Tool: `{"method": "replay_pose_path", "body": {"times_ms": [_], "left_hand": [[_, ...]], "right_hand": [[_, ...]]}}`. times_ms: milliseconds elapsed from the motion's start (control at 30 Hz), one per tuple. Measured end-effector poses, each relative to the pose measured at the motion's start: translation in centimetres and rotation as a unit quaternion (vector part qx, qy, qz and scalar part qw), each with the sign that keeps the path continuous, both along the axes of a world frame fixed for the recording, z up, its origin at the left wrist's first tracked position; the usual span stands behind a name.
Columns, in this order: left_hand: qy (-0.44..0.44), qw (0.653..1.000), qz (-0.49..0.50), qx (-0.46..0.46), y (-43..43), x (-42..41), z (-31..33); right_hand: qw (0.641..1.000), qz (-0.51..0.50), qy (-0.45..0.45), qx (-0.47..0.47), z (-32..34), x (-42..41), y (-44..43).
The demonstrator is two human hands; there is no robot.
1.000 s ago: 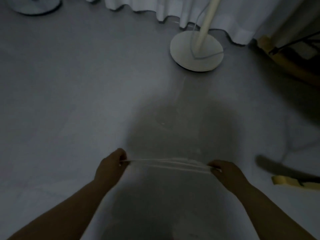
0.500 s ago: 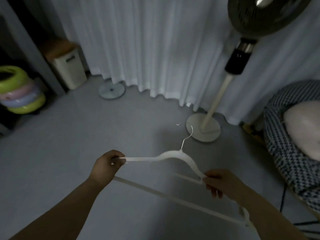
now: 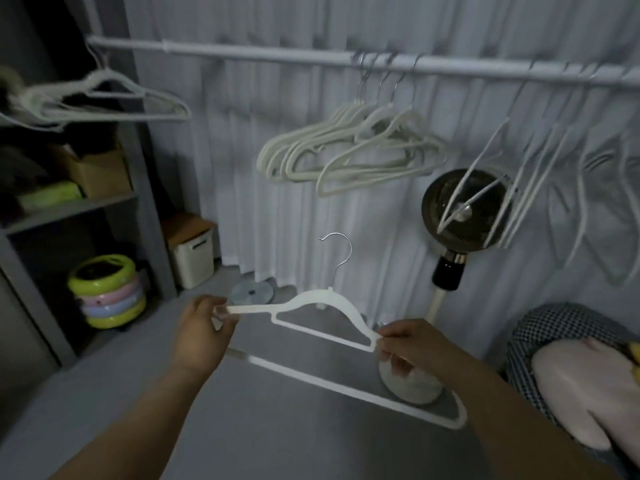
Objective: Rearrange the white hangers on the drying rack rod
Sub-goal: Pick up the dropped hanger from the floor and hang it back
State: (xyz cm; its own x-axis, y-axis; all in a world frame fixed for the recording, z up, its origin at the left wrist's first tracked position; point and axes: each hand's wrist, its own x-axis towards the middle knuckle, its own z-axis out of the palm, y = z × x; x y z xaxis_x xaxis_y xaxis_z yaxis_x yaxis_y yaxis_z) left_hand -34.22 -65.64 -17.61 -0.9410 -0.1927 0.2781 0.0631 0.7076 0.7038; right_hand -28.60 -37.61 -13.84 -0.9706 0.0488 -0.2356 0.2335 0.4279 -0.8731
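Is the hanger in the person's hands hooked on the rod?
No, the left hand and right hand hold the hanger well below the rod.

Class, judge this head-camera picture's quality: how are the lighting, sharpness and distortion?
Head view: dim, bluish light, no glare; the right-side hangers on the rod smear with blur; the held hanger, pinched by the left hand and right hand, is sharper; the shelf post leans, likely wide-angle distortion.

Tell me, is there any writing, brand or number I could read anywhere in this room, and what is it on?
No text can be read here.
Bin: dark mark on its front, no letters made out.
Top ring: dark patch, too blurred.
Box: no print shows.
Hanger: plain.
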Motion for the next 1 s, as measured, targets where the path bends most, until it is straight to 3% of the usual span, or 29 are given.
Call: {"method": "replay_pose_path", "body": {"times_ms": [100, 233, 367, 500, 833, 1000], "left_hand": [[0.014, 1.0, -0.006, 0.002, 1.3, 0.6, 3.3], [-0.034, 0.99, -0.109, 0.086, 3.7, 2.2, 7.3], [-0.136, 0.936, -0.223, 0.235, 6.1, 4.0, 10.6], [-0.185, 0.906, -0.257, 0.281, 7.5, 4.3, 12.8], [-0.173, 0.942, -0.269, 0.105, 10.9, 2.3, 15.3], [-0.079, 0.964, -0.254, -0.01, 12.9, 1.3, 16.1]], "right_hand": [[1.0, 0.011, 0.017, -0.015, 3.7, 0.8, -0.7], [0.998, -0.002, 0.048, -0.044, 6.9, 2.0, -2.7], [0.994, -0.015, 0.062, -0.089, 8.7, 3.1, -5.4], [0.993, -0.034, 0.07, -0.09, 9.5, 4.0, -7.5], [0.993, -0.044, 0.099, -0.041, 9.6, 4.4, -7.7], [0.993, -0.027, 0.109, 0.025, 11.0, 3.6, -5.8]]}}
